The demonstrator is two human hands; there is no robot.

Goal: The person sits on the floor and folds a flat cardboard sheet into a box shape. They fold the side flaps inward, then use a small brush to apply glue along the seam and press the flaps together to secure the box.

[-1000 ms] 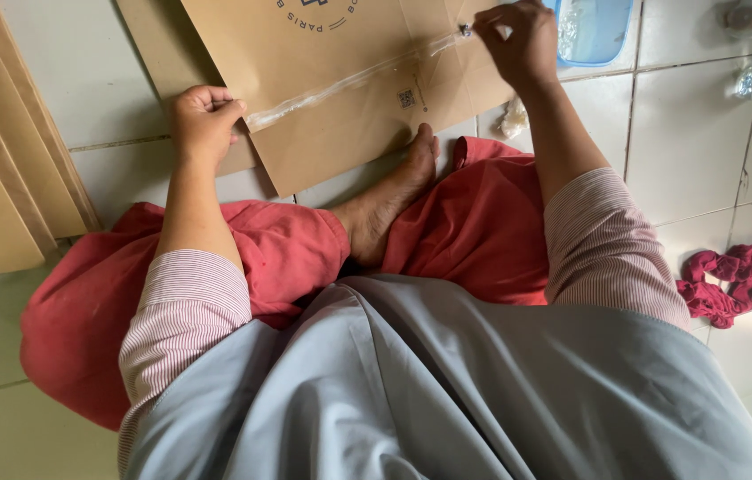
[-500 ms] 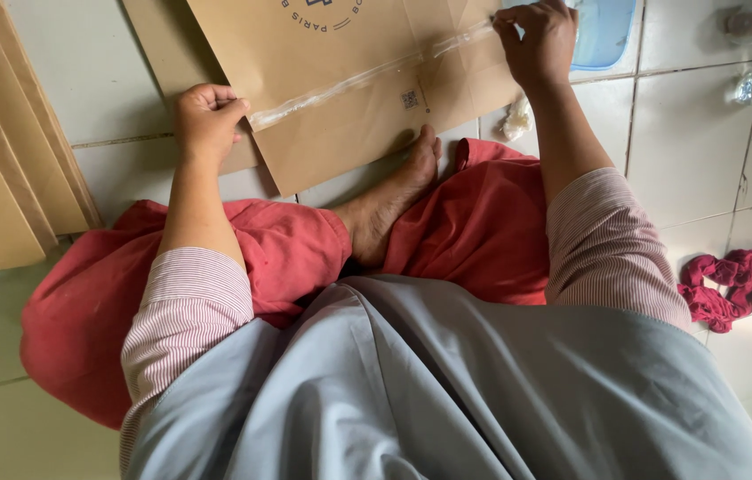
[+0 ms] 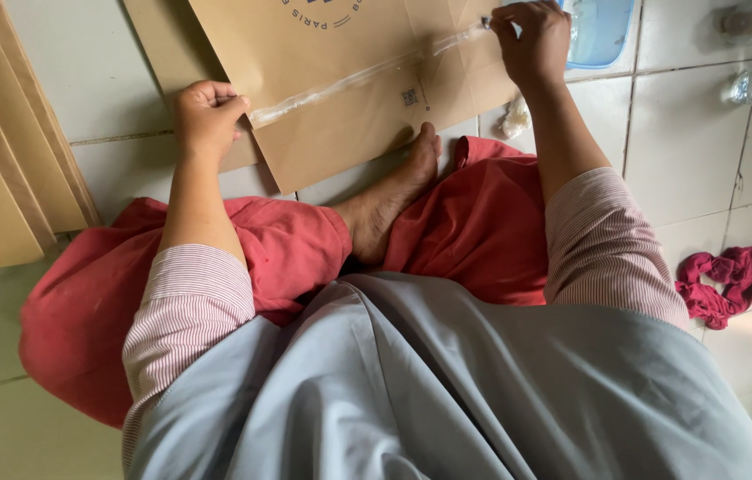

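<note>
- Flat brown cardboard sheet (image 3: 354,98): a flattened carton panel with a dark round printed emblem near its top edge and a small square printed code near the middle. It lies flat on the pale tiled floor, turned at a slant, its lower corner just beside a bare foot. Fold creases run across the surface. A second plain brown layer shows beneath its left edge.
- Strip of clear glossy adhesive tape (image 3: 367,76): long, narrow and wrinkled. It runs diagonally across the cardboard sheet from lower left to upper right, with each end pinched in a hand, and it looks stretched taut.
</note>
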